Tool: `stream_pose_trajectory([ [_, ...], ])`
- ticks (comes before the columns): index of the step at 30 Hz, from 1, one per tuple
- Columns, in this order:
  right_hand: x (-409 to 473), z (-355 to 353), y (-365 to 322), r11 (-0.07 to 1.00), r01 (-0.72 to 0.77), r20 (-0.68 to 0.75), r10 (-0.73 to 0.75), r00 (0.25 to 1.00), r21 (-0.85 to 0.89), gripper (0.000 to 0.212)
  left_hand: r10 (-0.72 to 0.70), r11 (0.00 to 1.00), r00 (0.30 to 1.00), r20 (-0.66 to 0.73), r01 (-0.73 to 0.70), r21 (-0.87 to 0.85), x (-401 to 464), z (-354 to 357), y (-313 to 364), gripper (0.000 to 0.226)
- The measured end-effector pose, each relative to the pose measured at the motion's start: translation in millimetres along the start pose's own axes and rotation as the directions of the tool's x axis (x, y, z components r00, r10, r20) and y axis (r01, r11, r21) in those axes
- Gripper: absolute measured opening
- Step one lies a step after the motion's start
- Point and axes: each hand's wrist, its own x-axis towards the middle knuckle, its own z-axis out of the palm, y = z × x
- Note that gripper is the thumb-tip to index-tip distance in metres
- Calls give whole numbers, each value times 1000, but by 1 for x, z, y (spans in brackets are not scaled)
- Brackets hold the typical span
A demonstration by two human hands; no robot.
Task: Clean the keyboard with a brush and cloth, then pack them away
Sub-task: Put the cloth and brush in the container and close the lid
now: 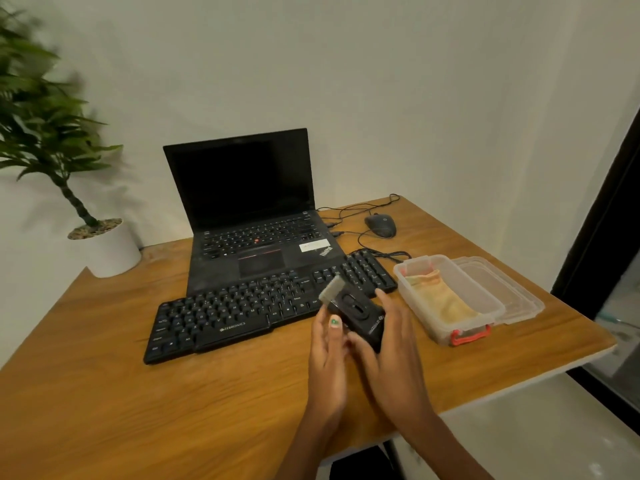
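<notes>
A: State of the hands?

B: Both hands grasp the black keyboard brush above the bench's front right. The right hand wraps the body from the right; the left hand pinches it near the pale bristle end, thumb on top. The bristles point toward the black external keyboard, which lies flat just in front of the open laptop.

A: Location of the cloth?

B: The yellow cloth lies inside the clear storage box, right of the keyboard. Its lid lies beside it.

A: Failure modes?

B: Likely hazards: the brush may slip between the two grips and drop onto the keys; a sweeping elbow may push the box off the near bench edge; the cables near the mouse may snag.

A: Surroundings?

B: A wooden bench stands against a plain pale wall. A potted plant stands at its left rear corner.
</notes>
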Motion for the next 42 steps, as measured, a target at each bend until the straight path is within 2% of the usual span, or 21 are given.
stream_pose_trajectory([
  [5, -3, 25, 5, 1000, 12, 165, -11, 986, -7, 74, 34, 999, 996, 79, -35, 13, 2, -3, 7, 16],
  [8, -1, 27, 11, 998, 47, 272, -56, 961, 40, 80, 14, 1000, 997, 73, -15, 21, 12, -10, 6, 14],
  [11, -1, 26, 13, 995, 28, 333, -58, 941, 94, 88, 47, 997, 995, 92, -53, 64, 22, -14, 5, 15],
  [15, 0, 25, 17, 995, 29, 335, -59, 940, 94, 89, 43, 996, 992, 123, -52, 68, 21, -16, 11, 19],
  [19, 0, 25, 17, 994, 28, 342, -61, 938, 102, 89, 27, 999, 998, 51, -29, 27, 26, -19, 6, 16],
  [25, -1, 28, 19, 995, 36, 334, -66, 940, 97, 89, -8, 1000, 999, 42, 9, -6, 28, -22, 4, 19],
  [42, -1, 31, 22, 994, 1, 314, -37, 949, 114, 88, -39, 999, 989, 146, 37, 16, 27, -28, 8, 25],
])
